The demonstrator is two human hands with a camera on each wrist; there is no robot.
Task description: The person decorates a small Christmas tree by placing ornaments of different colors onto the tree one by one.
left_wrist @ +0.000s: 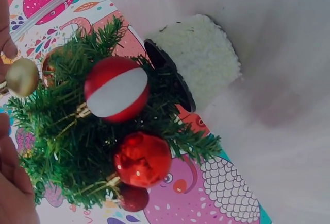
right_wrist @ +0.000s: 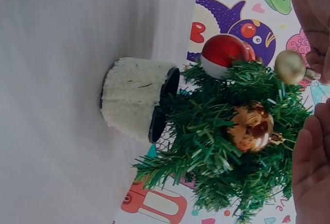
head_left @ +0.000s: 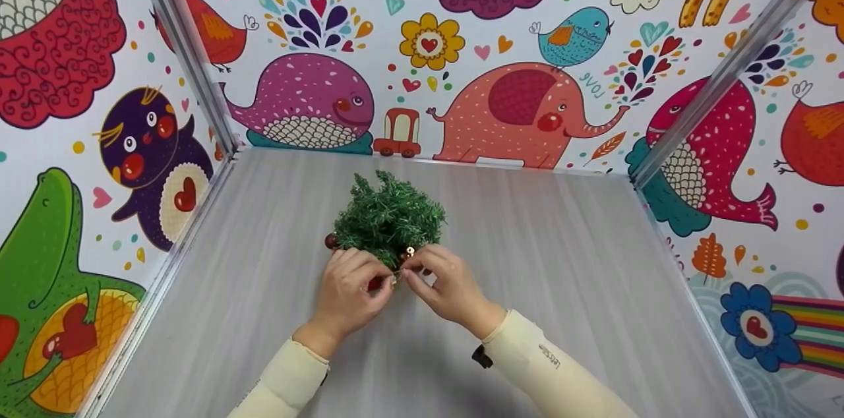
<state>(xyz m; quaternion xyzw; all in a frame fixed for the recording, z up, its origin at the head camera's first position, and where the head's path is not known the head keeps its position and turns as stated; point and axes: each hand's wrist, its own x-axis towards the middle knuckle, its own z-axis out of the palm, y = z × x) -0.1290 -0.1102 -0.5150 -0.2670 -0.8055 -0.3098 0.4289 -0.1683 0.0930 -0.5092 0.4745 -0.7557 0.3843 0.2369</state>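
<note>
A small artificial Christmas tree (head_left: pixel 392 213) stands in front of me in a white, rough-covered pot (left_wrist: pixel 198 56). Close to the near side of its top, my left hand (head_left: pixel 349 289) pinches the top of a small gold Christmas ball (right_wrist: pixel 290 67). My right hand (head_left: pixel 452 283) meets it there, thumb and forefinger together at what looks like the ball's thin hanging loop; the loop is too fine to see clearly. On the branches hang a red-and-white ball (left_wrist: pixel 117 88), a shiny red ball (left_wrist: pixel 143 159), a darker red ball (left_wrist: pixel 134 198) and a copper ball (right_wrist: pixel 251 127).
The tree stands on a grey wood-grain table (head_left: pixel 560 273). Walls printed with cartoon animals (head_left: pixel 514 115) enclose the back and both sides, with metal rails (head_left: pixel 184 49) at the corners.
</note>
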